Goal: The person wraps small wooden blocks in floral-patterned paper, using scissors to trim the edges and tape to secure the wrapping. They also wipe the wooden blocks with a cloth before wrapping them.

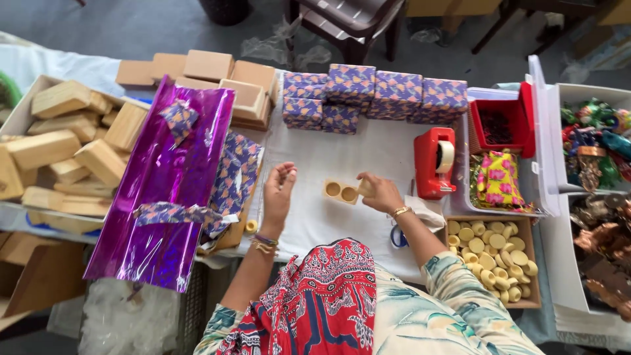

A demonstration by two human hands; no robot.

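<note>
A small wooden holder (340, 192) with two round hollows lies on the white table cover (328, 151) between my hands. My right hand (382, 196) is at the holder's right end, its fingertips pinched on a small cream round piece (363, 188). My left hand (279, 192) hovers just left of the holder with its fingers loosely curled and apart; I see nothing in it. Bangles are on both wrists.
A red tape dispenser (434, 164) stands right of my right hand. Below it is a box of cream round pieces (494, 261). Purple patterned wrapped boxes (374, 95) line the back, shiny purple foil (164, 190) lies left, and plain wooden boxes (66, 144) fill the far left.
</note>
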